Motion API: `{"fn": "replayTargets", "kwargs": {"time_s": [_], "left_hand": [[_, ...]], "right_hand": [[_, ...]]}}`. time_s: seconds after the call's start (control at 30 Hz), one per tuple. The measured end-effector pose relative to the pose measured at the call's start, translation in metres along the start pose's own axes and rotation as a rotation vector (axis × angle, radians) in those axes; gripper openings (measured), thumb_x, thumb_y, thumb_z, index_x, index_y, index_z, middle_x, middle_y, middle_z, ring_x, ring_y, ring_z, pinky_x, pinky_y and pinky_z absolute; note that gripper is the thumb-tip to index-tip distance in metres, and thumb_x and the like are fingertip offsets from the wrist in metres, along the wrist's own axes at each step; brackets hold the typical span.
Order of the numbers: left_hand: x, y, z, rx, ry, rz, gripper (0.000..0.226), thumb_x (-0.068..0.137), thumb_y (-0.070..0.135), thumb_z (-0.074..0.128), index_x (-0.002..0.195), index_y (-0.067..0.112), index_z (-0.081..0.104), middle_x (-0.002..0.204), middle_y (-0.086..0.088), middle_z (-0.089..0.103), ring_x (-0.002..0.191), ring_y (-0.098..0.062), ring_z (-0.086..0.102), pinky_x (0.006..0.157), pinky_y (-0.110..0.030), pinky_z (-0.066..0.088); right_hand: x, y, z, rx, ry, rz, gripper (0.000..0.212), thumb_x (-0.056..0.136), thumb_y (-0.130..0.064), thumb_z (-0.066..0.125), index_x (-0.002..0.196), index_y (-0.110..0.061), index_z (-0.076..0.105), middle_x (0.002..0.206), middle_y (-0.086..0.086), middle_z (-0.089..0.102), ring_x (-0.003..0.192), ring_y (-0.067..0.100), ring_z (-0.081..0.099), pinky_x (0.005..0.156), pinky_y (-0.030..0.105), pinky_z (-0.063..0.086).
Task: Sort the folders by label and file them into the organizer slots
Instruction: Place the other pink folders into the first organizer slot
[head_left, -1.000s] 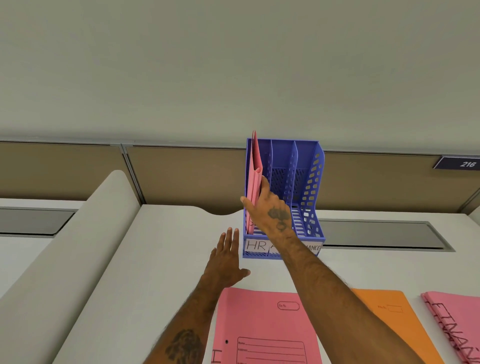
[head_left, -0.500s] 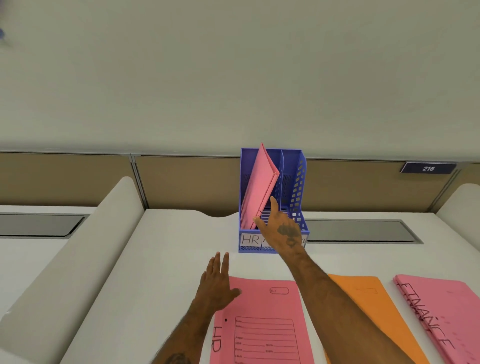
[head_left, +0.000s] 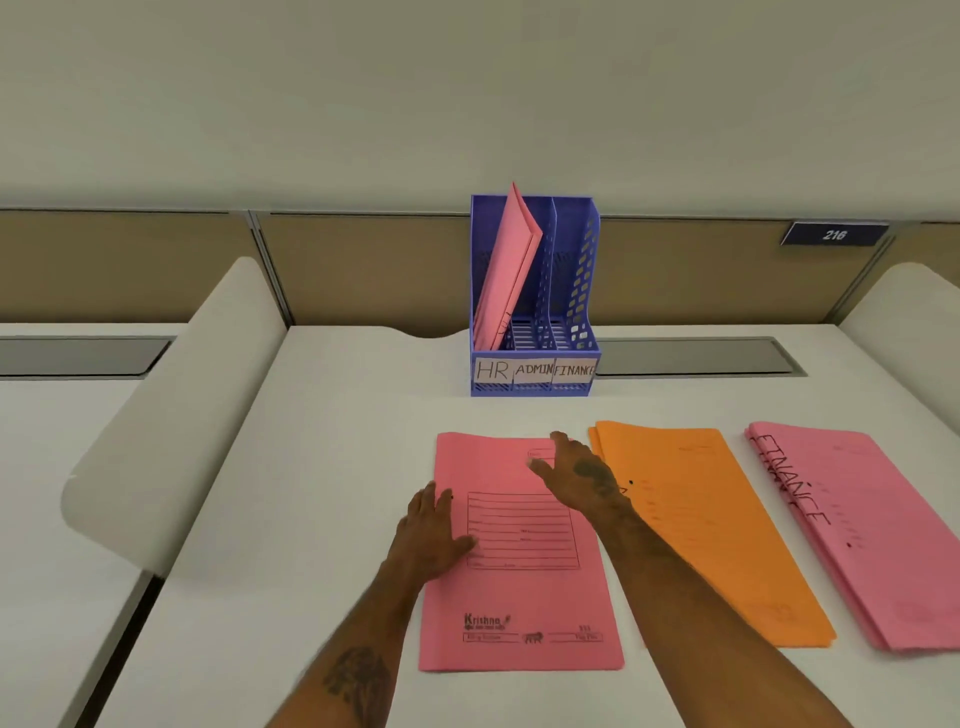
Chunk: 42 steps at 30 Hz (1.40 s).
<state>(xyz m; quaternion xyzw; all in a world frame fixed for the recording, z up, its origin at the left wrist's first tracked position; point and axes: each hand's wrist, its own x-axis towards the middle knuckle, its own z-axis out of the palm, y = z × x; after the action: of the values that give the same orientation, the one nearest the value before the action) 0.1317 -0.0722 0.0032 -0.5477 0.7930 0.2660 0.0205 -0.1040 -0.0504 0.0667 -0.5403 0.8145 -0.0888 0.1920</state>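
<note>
A blue organizer stands at the back of the desk, its three slots labelled HR, ADMIN and FINANCE. A pink folder leans in the HR slot; the other two slots look empty. Flat on the desk in front of me lies a pink folder. My left hand rests flat on its left edge. Above its upper right part my right hand hovers with fingers spread and holds nothing. Orange folders lie to its right, then a pink stack marked FINANCE.
The white desk is bounded by white curved dividers on the left and right, with a tan partition behind. Grey cable trays run along the back. A plate reading 216 hangs on the partition.
My right hand let go of the pink folder in the HR slot and drew back over the flat pink folder. My left hand slid onto that folder's left edge. The view tilted down.
</note>
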Motion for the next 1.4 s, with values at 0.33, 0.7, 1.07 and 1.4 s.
{"fn": "replayTargets", "kwargs": {"time_s": [0.33, 0.7, 1.07, 1.4], "left_hand": [[-0.029, 0.007, 0.031, -0.251, 0.082, -0.336, 0.089, 0.085, 0.064, 0.059, 0.148, 0.007, 0.032, 0.161, -0.013, 0.016, 0.148, -0.033, 0.013, 0.115, -0.051, 0.030], [-0.049, 0.033, 0.032, -0.789, 0.148, -0.289, 0.068, 0.078, 0.032, 0.080, 0.132, 0.018, 0.040, 0.124, -0.006, 0.065, 0.100, -0.024, 0.069, 0.088, -0.044, 0.059], [-0.064, 0.061, 0.014, -0.792, 0.245, -0.159, 0.044, 0.080, 0.018, 0.072, 0.116, 0.026, 0.049, 0.110, 0.004, 0.067, 0.089, -0.015, 0.069, 0.075, -0.037, 0.062], [-0.068, 0.100, -0.060, -1.087, 0.302, 0.064, 0.045, 0.083, 0.013, 0.076, 0.120, 0.026, 0.055, 0.112, -0.002, 0.071, 0.090, -0.026, 0.075, 0.073, -0.046, 0.063]], "right_hand": [[-0.076, 0.041, 0.070, 0.020, -0.183, 0.208, 0.081, 0.092, -0.061, 0.044, 0.152, -0.015, 0.016, 0.159, 0.020, 0.000, 0.146, 0.037, 0.008, 0.114, 0.049, 0.029], [-0.082, 0.043, 0.079, 0.315, -0.058, 0.289, 0.077, 0.086, -0.056, 0.059, 0.147, -0.017, 0.030, 0.153, 0.013, 0.028, 0.140, 0.033, 0.025, 0.107, 0.043, 0.036], [-0.078, 0.059, 0.060, 0.445, -0.093, 0.222, 0.081, 0.085, -0.054, 0.063, 0.148, -0.014, 0.031, 0.149, 0.012, 0.040, 0.135, 0.032, 0.039, 0.107, 0.041, 0.041], [-0.049, 0.056, -0.019, 0.791, -0.037, 0.180, 0.080, 0.085, -0.049, 0.067, 0.147, -0.018, 0.028, 0.146, 0.008, 0.044, 0.127, 0.030, 0.048, 0.101, 0.039, 0.043]]}}
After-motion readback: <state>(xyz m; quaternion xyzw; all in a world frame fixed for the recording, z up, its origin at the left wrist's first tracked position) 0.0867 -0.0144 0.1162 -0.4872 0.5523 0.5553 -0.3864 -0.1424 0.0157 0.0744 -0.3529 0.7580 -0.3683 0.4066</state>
